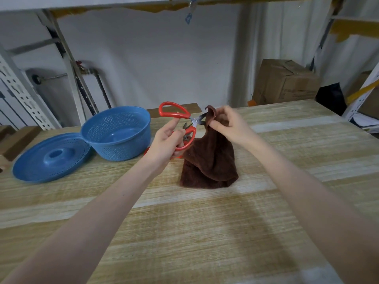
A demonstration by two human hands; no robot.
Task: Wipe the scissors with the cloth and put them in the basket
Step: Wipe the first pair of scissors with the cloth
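Note:
My left hand point(167, 141) grips red-handled scissors point(180, 115) by the lower handle loop, lifted above the table with the blades pointing right. The blade tips are hidden in a brown cloth point(209, 158). My right hand point(229, 125) pinches the top of that cloth around the blades, and the rest of the cloth hangs down onto the table. A blue perforated basket point(117, 133) stands to the left of the scissors, holding nothing that I can see. More red scissors point(185, 143) lie partly hidden behind my left hand.
A blue perforated lid point(51, 157) lies flat left of the basket, touching it. The wooden table point(205, 232) stretches toward me. Cardboard boxes point(285, 83) stand behind the table at the right, metal shelving frames on both sides.

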